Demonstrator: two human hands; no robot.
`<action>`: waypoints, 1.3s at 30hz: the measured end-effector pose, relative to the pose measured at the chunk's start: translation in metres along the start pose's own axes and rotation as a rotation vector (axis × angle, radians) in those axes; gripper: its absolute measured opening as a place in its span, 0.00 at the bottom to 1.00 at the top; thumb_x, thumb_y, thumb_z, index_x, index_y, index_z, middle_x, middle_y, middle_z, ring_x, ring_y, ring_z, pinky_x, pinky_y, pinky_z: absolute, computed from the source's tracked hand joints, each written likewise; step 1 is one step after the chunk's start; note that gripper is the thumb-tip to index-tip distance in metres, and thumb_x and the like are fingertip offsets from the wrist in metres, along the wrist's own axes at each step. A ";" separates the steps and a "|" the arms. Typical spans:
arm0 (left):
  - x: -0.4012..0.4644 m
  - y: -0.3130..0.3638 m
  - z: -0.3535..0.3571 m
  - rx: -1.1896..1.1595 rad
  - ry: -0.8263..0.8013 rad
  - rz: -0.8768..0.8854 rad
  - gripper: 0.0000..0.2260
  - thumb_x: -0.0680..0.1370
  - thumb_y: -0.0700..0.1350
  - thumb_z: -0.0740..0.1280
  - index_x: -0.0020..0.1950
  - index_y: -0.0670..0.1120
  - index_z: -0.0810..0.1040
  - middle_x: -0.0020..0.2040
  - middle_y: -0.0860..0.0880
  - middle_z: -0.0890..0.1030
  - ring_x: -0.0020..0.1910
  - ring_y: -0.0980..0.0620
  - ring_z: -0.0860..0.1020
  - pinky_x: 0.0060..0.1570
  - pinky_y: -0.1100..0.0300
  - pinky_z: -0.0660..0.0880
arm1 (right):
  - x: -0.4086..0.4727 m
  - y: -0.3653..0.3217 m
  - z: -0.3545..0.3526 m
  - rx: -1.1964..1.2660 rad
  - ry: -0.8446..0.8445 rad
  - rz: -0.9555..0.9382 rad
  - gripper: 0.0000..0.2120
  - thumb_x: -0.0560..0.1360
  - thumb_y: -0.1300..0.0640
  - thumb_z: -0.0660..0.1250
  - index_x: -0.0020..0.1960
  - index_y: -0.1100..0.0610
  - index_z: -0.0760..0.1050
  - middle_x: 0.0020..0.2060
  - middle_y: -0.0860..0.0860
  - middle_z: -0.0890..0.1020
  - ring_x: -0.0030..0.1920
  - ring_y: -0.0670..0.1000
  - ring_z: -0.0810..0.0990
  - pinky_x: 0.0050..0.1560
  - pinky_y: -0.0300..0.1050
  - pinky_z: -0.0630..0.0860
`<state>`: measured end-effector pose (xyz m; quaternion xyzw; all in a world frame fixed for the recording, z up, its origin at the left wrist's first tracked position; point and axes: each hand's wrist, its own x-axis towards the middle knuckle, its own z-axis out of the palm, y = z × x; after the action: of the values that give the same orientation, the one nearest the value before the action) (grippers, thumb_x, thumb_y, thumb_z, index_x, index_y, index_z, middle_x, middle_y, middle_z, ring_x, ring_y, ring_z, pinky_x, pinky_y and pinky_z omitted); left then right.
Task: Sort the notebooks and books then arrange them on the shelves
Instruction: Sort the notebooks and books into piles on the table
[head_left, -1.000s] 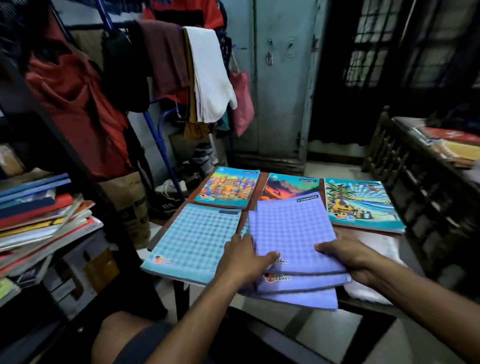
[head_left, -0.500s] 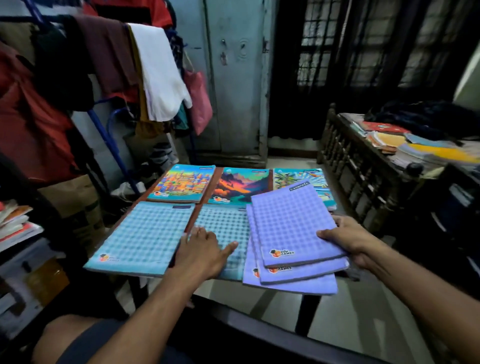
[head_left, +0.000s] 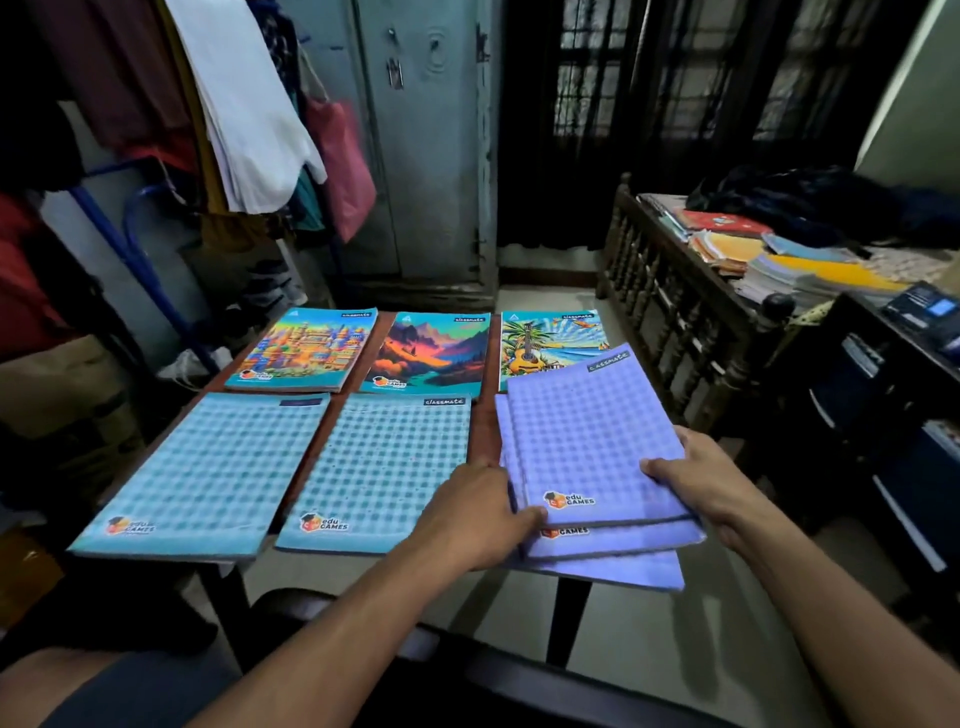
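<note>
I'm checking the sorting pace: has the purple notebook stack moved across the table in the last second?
Yes. The purple notebook stack has slid right, off the middle blue checked notebook it overlapped, and now covers the guitar notebook's near corner.

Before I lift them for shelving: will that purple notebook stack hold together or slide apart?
The purple notebooks already sit fanned, so they will probably slip. Thin soft covers likely flex past the table edge. Left hand and right hand grip opposite sides, which should help.
</note>
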<state>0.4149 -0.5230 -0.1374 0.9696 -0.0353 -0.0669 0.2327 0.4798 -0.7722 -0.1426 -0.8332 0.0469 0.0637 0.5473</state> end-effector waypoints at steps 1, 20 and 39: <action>-0.002 0.003 -0.001 -0.019 -0.003 -0.017 0.14 0.77 0.60 0.69 0.49 0.50 0.76 0.56 0.47 0.75 0.52 0.47 0.75 0.50 0.55 0.74 | -0.001 0.000 0.001 -0.009 0.016 -0.008 0.12 0.77 0.70 0.66 0.49 0.54 0.78 0.45 0.49 0.86 0.37 0.43 0.84 0.37 0.38 0.79; -0.009 0.020 0.004 -0.477 0.230 -0.163 0.23 0.75 0.49 0.71 0.68 0.60 0.70 0.63 0.57 0.74 0.57 0.54 0.77 0.59 0.55 0.75 | -0.024 0.017 0.046 -0.557 0.060 -0.121 0.52 0.61 0.28 0.54 0.79 0.54 0.52 0.76 0.51 0.68 0.73 0.57 0.68 0.73 0.61 0.60; 0.045 -0.054 -0.072 -1.292 0.515 0.016 0.25 0.75 0.24 0.65 0.68 0.44 0.75 0.55 0.43 0.85 0.53 0.52 0.83 0.44 0.63 0.80 | 0.072 -0.073 0.032 0.474 0.181 -0.211 0.26 0.73 0.81 0.57 0.61 0.57 0.75 0.51 0.50 0.84 0.46 0.46 0.84 0.44 0.44 0.81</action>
<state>0.4716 -0.4471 -0.1038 0.6214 0.0607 0.1593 0.7647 0.5595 -0.7143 -0.1006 -0.6846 0.0222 -0.0812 0.7240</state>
